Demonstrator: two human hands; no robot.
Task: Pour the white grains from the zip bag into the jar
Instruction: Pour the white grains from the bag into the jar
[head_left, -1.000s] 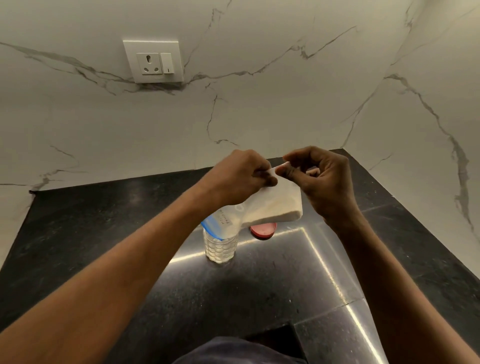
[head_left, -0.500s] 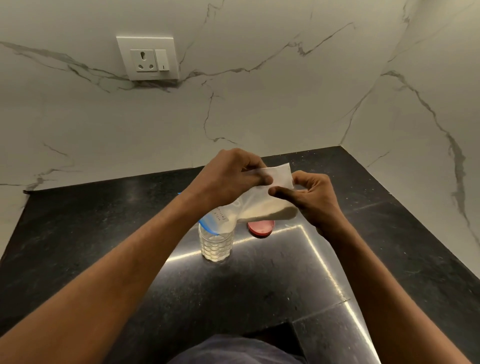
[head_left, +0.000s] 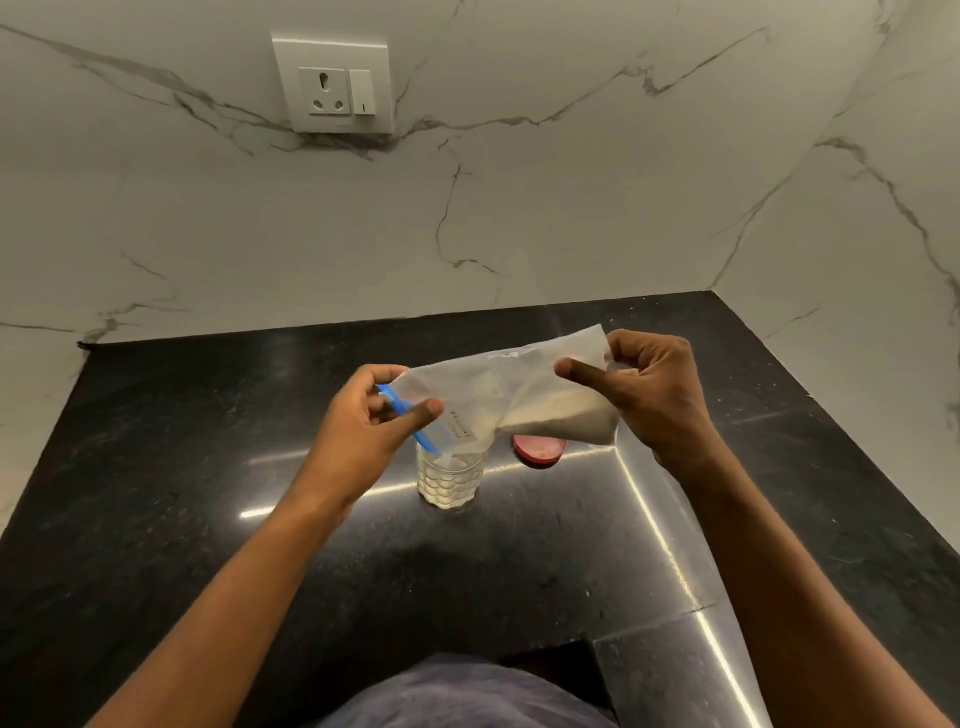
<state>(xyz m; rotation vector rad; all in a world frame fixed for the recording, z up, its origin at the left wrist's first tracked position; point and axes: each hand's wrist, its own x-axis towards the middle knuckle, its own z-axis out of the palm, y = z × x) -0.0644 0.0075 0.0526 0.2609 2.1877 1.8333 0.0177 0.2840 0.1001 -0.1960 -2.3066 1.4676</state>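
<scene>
Mid-pour, the left hand (head_left: 363, 436) pinches the zip bag (head_left: 498, 400) at its blue mouth over the jar (head_left: 451, 480) on the desk (head_left: 208, 493), the right hand (head_left: 654, 395) grips its far corner, and next the right should probably lift so the remaining white grains (head_left: 558, 418) slide down.

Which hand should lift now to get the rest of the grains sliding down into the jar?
Right. The right hand pinches the bag's closed end, where the white grains sit. The left hand already holds the blue zip mouth over the jar.
</scene>
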